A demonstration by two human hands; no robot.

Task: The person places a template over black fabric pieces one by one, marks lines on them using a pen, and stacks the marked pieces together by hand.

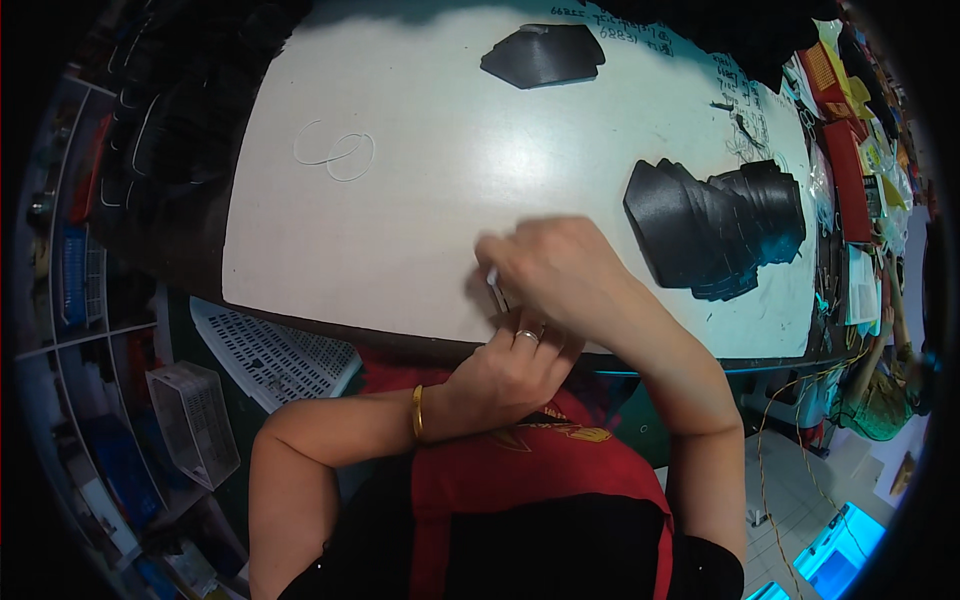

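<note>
My right hand (560,265), a little blurred, is closed over the near edge of the white tabletop (380,240). A small pale, slim thing (493,278) shows at its fingers; its kind cannot be made out. Just below, my left hand (515,365) has its fingers bent and pressed together close under the right one, a ring on one finger. What the left fingers hold is hidden. To the right of my hands lies a fanned pile of black, leather-like cut pieces (715,225). A smaller stack of such black pieces (545,55) lies at the far side.
A loop of pale thread (345,155) lies on the left of the tabletop. Dark material (180,120) heaps along the left edge. A white perforated basket (275,350) stands below the table at left. Red boxes (848,180) and clutter line the right side, where another person's arm (890,310) shows.
</note>
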